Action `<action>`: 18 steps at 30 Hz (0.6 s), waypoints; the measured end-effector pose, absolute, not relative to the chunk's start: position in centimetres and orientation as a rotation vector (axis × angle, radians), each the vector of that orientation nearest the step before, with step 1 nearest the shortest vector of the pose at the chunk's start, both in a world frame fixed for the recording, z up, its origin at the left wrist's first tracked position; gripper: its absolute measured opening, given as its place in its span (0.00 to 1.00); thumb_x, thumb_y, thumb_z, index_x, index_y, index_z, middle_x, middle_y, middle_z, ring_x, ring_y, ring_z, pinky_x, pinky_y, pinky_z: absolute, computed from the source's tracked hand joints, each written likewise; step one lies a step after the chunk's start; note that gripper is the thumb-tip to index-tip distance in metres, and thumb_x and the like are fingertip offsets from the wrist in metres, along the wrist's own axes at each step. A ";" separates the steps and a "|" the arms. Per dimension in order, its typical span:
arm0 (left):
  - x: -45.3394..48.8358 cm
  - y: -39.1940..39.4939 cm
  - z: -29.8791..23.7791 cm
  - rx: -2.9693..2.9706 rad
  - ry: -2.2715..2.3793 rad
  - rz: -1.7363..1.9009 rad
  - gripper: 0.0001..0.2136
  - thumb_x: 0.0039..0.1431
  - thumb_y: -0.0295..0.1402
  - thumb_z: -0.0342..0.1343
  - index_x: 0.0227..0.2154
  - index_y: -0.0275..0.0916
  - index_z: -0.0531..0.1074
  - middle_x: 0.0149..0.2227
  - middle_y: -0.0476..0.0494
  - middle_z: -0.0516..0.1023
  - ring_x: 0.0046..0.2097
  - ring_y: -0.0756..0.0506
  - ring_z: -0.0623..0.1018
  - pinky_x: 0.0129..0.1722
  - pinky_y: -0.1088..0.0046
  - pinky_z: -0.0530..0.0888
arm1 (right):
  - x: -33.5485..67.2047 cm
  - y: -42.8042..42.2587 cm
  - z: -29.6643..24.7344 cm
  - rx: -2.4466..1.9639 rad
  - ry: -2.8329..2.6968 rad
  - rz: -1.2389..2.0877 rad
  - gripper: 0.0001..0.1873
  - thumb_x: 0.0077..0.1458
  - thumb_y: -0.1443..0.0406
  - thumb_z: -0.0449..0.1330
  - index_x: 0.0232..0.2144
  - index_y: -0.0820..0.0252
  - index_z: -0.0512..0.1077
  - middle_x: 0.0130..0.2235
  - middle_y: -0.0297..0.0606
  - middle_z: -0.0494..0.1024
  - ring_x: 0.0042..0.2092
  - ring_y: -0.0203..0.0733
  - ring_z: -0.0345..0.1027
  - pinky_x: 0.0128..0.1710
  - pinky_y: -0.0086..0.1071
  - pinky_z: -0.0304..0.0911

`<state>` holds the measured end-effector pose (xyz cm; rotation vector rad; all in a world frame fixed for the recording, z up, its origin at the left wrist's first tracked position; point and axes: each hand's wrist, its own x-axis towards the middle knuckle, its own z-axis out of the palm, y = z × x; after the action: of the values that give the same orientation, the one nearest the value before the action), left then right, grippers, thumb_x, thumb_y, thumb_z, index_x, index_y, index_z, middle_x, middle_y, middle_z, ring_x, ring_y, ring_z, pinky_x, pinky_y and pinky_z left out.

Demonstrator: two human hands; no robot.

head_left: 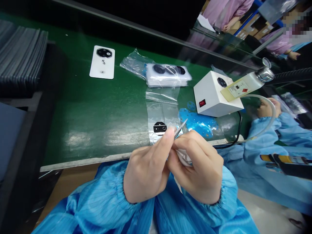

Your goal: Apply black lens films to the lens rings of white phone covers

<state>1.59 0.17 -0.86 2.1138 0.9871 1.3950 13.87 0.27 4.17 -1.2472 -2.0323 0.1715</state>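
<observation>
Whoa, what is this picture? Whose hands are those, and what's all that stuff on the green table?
This picture comes from a camera worn on a person's head, looking down at their own hands. The left hand and right hand, with shiny blue sleeves, meet around a small white cloth and thin pointed metal tweezers. I can't tell which hand grips them. On the green workbench lie a flat black round piece on clear plastic film, a white phone-shaped cover with a black ring, and a stack of white pieces in a clear bag. A white box with a red switch stands there too.
</observation>
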 end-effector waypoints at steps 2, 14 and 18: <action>1.6 0.2 -0.8 2.132 1.009 1.394 0.39 0.53 0.17 0.45 0.65 0.37 0.34 0.58 0.36 0.67 0.48 0.42 0.78 0.38 0.71 0.78 | 13.8 0.2 4.2 -1.268 -2.042 0.155 0.07 0.50 0.77 0.55 0.27 0.63 0.67 0.25 0.36 0.67 0.28 0.35 0.60 0.26 0.31 0.58; 0.7 -0.7 0.0 1.538 0.869 1.272 0.37 0.56 0.24 0.49 0.64 0.51 0.39 0.49 0.47 0.76 0.41 0.41 0.80 0.41 0.60 0.80 | 14.5 -0.7 5.9 -1.228 -2.043 0.076 0.11 0.46 0.78 0.57 0.31 0.59 0.66 0.26 0.37 0.70 0.27 0.37 0.63 0.25 0.34 0.63; 0.2 -0.9 1.2 1.212 0.667 1.254 0.33 0.58 0.22 0.47 0.63 0.51 0.43 0.43 0.52 0.79 0.39 0.45 0.80 0.36 0.69 0.82 | 15.9 -1.3 7.7 -1.160 -2.108 0.194 0.11 0.47 0.74 0.59 0.33 0.56 0.67 0.27 0.35 0.71 0.26 0.36 0.66 0.25 0.35 0.66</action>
<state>0.19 -0.88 1.17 1.2122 0.6669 1.2544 15.91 -1.33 7.72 -1.1599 -2.1077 0.1939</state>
